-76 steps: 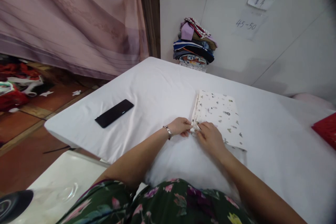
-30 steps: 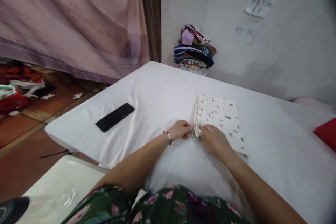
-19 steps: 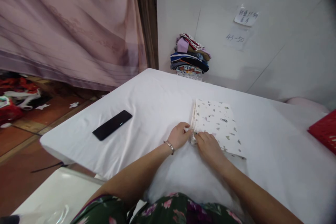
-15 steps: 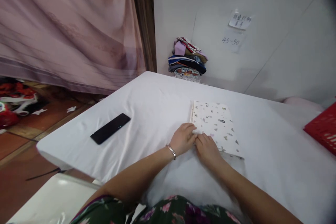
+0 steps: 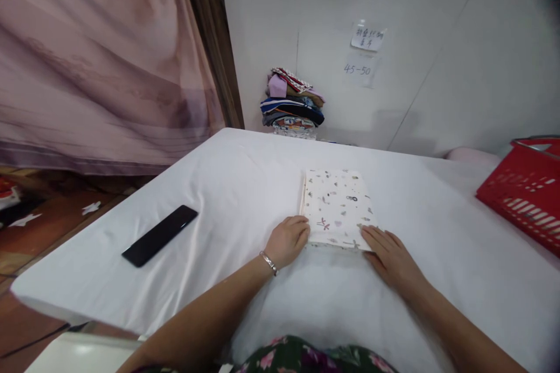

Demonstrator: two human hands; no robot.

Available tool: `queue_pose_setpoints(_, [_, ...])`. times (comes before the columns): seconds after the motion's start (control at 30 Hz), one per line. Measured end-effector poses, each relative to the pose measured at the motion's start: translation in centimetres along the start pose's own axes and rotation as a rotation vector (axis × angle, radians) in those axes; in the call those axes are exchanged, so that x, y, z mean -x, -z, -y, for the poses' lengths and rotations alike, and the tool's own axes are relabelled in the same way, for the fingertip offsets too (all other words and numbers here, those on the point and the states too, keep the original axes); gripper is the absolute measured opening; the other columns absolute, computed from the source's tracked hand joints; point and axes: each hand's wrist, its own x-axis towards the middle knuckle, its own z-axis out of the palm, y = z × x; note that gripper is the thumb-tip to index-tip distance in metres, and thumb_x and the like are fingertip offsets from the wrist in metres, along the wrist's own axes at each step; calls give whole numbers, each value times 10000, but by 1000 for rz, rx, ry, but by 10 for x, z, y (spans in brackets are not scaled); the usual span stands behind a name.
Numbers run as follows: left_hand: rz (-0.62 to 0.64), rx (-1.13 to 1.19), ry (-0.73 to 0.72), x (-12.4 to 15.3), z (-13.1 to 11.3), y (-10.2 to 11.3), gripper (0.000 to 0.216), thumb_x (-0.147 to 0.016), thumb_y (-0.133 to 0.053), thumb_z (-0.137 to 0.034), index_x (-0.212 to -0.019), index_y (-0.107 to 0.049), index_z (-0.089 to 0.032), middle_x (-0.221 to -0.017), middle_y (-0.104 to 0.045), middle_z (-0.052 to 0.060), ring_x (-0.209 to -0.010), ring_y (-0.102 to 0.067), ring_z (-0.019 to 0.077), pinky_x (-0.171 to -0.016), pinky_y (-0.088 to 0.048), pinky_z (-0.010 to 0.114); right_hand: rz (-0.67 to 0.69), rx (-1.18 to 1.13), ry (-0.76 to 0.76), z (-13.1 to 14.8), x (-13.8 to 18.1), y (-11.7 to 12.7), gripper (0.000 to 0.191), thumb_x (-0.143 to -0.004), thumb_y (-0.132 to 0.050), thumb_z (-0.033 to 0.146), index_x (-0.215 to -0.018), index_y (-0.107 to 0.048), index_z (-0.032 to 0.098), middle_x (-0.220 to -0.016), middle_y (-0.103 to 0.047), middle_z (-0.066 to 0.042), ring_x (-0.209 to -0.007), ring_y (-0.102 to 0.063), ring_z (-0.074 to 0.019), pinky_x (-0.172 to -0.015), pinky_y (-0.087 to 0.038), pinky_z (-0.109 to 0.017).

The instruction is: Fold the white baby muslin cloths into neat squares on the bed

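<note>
A folded cream cloth [image 5: 339, 204] with small printed figures lies in a flat, nearly square stack on the white-covered table [image 5: 245, 186]. At its near left corner is my left hand [image 5: 287, 240], a silver bracelet at the wrist and its fingers curled over the edge. My right hand [image 5: 391, 254] grips the near right corner, with fingers on top and the thumb at the lower edge. Greenish layers show slightly along the cloth's near edge. What lies under the left fingertips is hidden.
A black phone [image 5: 160, 235] lies on the table to the left. On the right stands a red plastic basket [image 5: 525, 192]. Piled fabrics [image 5: 294, 106] stand beyond the far edge by the wall, and a pink curtain [image 5: 100, 58] hangs at the left.
My right hand has moved from beside my left hand to the cloth's near right corner. The cloth's near edge now looks straighter. The view has turned right, showing more of the basket.
</note>
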Motion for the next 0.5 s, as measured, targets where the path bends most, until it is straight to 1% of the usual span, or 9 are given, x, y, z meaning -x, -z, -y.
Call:
queue_pose_setpoints(0.13, [5, -9, 0, 0, 0, 0, 262, -873, -403, -242, -934, -656, -211, -1107, -597, 44, -1023, -521, 167, -906, -417, 314, 53, -81, -21, -11, 21, 0, 562, -911, -395, 278, -1427, -172, 279, -1414, -353, -61, -1294, -324, -206, -991, -379, -426])
queue_pose_setpoints(0.2, [13, -19, 8, -2, 0, 1, 252, -862, -418, -237, -908, -663, -206, -1090, -604, 44, -1000, -533, 171, -901, -419, 320, 106, -126, -42, -11, 21, 3, 581, -905, -415, 322, -1428, -163, 298, -1426, -326, -50, -1301, -306, -215, -1008, -370, -431])
queue_pose_setpoints(0.3, [36, -30, 25, -9, -3, 3, 230, -834, -445, -220, -844, -674, -203, -1042, -621, 38, -948, -556, 168, -889, -424, 322, 136, -179, -90, -8, 6, 15, 562, -904, -408, 384, -1419, -194, 319, -1419, -336, -34, -1296, -311, -223, -1038, -331, -464])
queue_pose_setpoints(0.4, [45, -56, 42, -14, -6, 4, 215, -800, -461, -187, -782, -675, -201, -990, -630, 29, -900, -569, 163, -860, -439, 312, 116, -221, -155, -5, -17, 24, 531, -923, -335, 411, -1422, -194, 293, -1454, -255, -23, -1334, -212, -214, -1085, -226, -483])
queue_pose_setpoints(0.43, [40, -66, 45, -15, -7, 3, 214, -791, -461, -174, -771, -673, -200, -979, -630, 28, -890, -569, 162, -850, -443, 308, 132, -231, -171, -4, -24, 24, 534, -925, -316, 429, -1423, -197, 277, -1467, -215, -21, -1345, -168, -216, -1094, -193, -486])
queue_pose_setpoints(0.5, [24, -75, 53, -14, -8, 2, 214, -777, -458, -154, -769, -667, -199, -967, -628, 28, -879, -568, 160, -838, -447, 304, 217, -243, -197, -4, -32, 19, 563, -914, -298, 487, -1419, -219, 253, -1477, -174, -25, -1353, -118, -229, -1097, -162, -496])
